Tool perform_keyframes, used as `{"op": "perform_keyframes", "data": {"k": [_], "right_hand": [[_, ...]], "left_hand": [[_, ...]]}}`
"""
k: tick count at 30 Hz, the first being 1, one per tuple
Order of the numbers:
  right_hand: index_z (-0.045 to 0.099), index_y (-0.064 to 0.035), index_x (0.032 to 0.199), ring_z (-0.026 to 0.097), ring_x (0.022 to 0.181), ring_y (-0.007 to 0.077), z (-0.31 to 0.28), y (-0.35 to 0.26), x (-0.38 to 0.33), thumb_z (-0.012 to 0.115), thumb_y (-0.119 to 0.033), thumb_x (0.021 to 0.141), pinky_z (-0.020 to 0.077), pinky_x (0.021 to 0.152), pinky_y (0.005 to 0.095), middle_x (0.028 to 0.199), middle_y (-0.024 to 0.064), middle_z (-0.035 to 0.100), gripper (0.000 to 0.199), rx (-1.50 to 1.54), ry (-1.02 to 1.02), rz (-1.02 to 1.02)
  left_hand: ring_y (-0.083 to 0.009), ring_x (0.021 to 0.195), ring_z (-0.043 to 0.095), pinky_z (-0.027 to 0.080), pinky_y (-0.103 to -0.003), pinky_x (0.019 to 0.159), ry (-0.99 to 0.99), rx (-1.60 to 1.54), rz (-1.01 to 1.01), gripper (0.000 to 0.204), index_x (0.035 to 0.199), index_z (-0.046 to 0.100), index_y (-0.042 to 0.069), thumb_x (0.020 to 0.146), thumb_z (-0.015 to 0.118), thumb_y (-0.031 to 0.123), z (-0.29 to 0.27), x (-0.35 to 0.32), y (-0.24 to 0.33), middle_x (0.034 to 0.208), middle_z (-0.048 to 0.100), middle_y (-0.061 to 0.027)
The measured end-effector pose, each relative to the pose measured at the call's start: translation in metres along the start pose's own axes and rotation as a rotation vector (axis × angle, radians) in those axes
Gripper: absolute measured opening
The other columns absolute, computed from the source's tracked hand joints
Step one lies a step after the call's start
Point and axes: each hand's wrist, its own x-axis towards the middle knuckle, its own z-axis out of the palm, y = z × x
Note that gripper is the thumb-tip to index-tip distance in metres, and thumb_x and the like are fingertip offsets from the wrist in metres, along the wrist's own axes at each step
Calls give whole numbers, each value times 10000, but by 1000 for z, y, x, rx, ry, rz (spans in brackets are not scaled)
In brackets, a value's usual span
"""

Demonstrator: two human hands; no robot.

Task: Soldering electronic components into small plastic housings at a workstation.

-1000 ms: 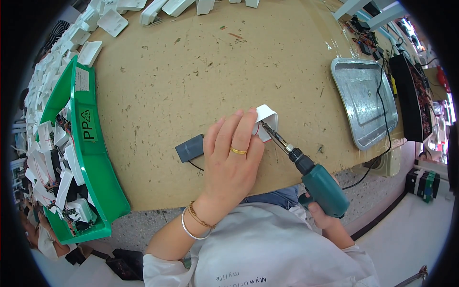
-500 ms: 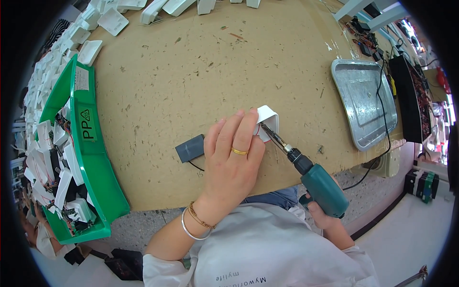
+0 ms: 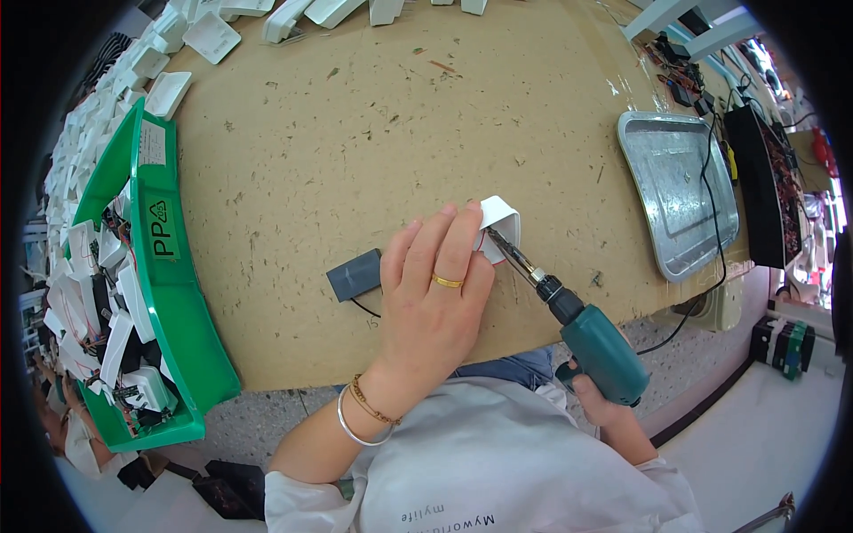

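A small white plastic housing [image 3: 499,226] is pinned flat to the rough, speckled fibreboard tabletop [image 3: 355,133] by the left hand [image 3: 435,293], fingers pressed together over it. A teal electric screwdriver [image 3: 582,333] is gripped by the right hand [image 3: 597,404], closed round its handle, the metal bit set into the housing. A grey rectangular block [image 3: 354,274] lies just beside the left thumb, a dented metal tray [image 3: 680,191] well apart

A tan, speckled fibreboard table [image 3: 355,151] carries the work. At three o'clock lies a metal tray [image 3: 680,191]. At nine o'clock a green bin [image 3: 182,293] overhangs the edge. White plastic housings [image 3: 209,35] line twelve o'clock. Near centre sit a small white housing [image 3: 499,220] and a grey block [image 3: 354,274].
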Motion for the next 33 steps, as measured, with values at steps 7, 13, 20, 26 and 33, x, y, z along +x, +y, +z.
{"op": "perform_keyframes", "data": {"k": [7, 13, 20, 26, 33], "right_hand": [[620, 21, 931, 601, 827, 328, 1, 1, 1, 683, -245, 789, 488, 711, 387, 862, 145, 614, 309, 32, 14, -24], [623, 26, 934, 604, 837, 323, 0, 4, -1, 677, -232, 790, 490, 717, 383, 907, 165, 625, 301, 15, 10, -12], [613, 39, 917, 603, 863, 309, -3, 23, -13, 651, -269, 808, 484, 721, 359, 969, 191, 620, 329, 64, 31, -93], [579, 50, 983, 591, 837, 248, -1, 35, -21, 650, -307, 797, 472, 710, 336, 981, 147, 598, 409, 263, 50, -123], [490, 55, 1127, 553, 837, 197, -4, 36, -27, 646, -347, 803, 437, 763, 320, 924, 103, 573, 540, 325, 74, -38]], "left_hand": [[-273, 1150, 491, 386, -442, 962, 10, -8, 0, 104, 786, 544, 40, 723, 613, 87, 0, 0, 0, 1268, 503, -124], [-272, 1147, 492, 387, -442, 959, 11, 1, -1, 104, 781, 541, 38, 726, 613, 88, 0, 0, 0, 1264, 504, -124], [-271, 1143, 495, 392, -441, 951, 10, 0, -2, 102, 774, 541, 36, 728, 616, 89, 0, 1, 1, 1265, 502, -124], [-270, 1146, 494, 397, -440, 946, 9, 1, 2, 105, 776, 542, 36, 727, 620, 86, 0, 0, 0, 1254, 504, -123], [-277, 1142, 497, 403, -440, 937, 9, 10, 9, 110, 794, 544, 28, 724, 619, 68, -1, 1, 0, 1246, 505, -126]]}}
